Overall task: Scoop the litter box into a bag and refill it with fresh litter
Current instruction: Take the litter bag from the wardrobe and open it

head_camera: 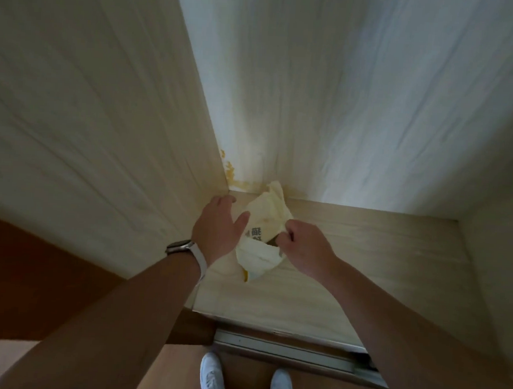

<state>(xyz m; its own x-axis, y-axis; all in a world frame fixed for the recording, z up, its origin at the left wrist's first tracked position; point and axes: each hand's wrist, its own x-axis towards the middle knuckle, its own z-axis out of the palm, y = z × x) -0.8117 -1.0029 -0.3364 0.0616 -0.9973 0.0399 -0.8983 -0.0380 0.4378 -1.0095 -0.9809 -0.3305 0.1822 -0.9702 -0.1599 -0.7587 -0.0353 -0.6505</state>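
A pale yellow-white bag (265, 225) with dark printed characters stands in the back left corner of a light wooden compartment floor (365, 261). My right hand (303, 245) grips the bag's upper edge with curled fingers. My left hand (217, 228), a watch on its wrist, lies with straight fingers against the bag's left side. The bag's mouth looks partly open between the hands. No litter box or scoop is in view.
Pale wood-grain walls (103, 124) close in on the left and back. Yellow stains (229, 171) mark the back corner. A metal sliding rail (285, 349) runs along the front edge, above a brown floor (253, 371) with my white shoes.
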